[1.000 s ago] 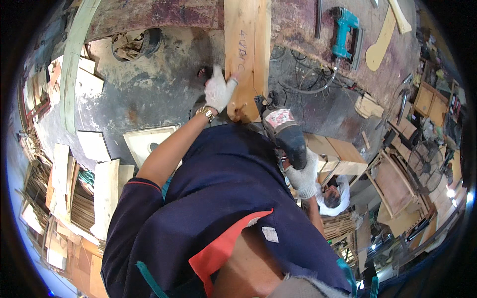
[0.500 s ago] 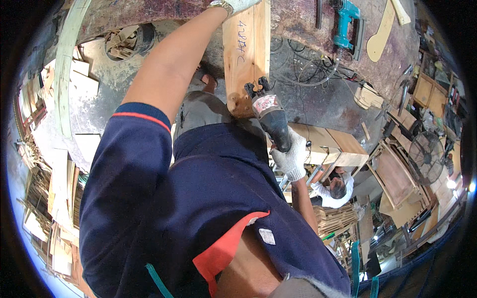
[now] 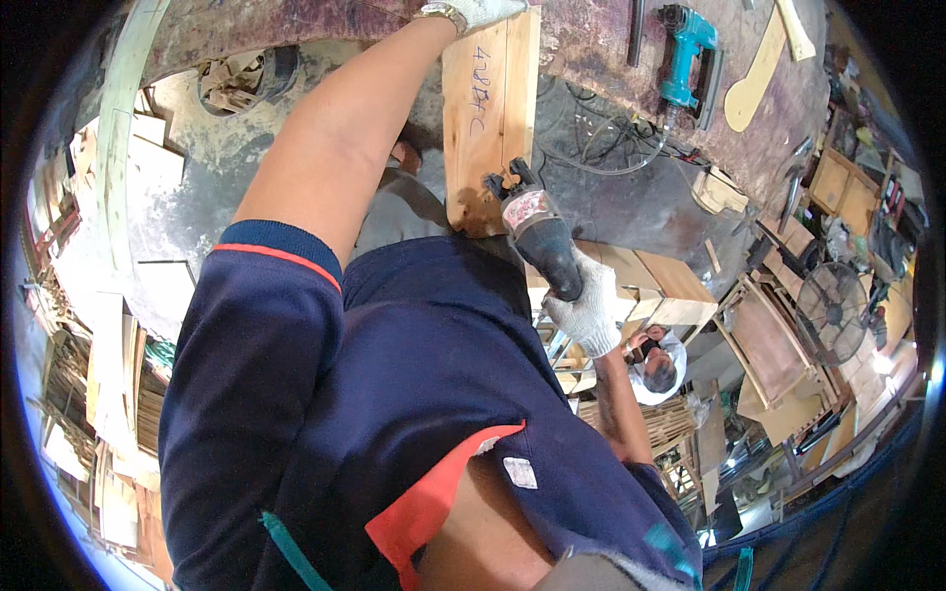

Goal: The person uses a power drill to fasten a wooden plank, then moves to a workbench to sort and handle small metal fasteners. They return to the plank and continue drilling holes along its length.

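Note:
My right hand (image 3: pixel 585 303), in a white knit glove, is closed around the rear of a black handheld power tool (image 3: pixel 540 236) with a pale label and a pronged front end. That front end lies just over the right edge of a long pale wooden beam (image 3: pixel 488 118) with blue handwriting. My left hand (image 3: pixel 483 10), also gloved, lies across the beam's far part with its fingers stretched out. The picture's top edge cuts off part of it. A watch (image 3: pixel 445 12) sits on the left wrist.
A teal power tool (image 3: pixel 682 61) and a yellowish paddle-shaped template (image 3: pixel 754 89) lie on the worn bench (image 3: pixel 581 44). Cables and a hose (image 3: pixel 621 167) hang below. A bucket of scraps (image 3: pixel 246 84) stands left. Another person (image 3: pixel 662 369) is at lower right, near a fan (image 3: pixel 833 313).
The power tool and my right hand have shifted very slightly right and downward in view. My left hand stays on the beam. The other person's head and arm have moved a little.

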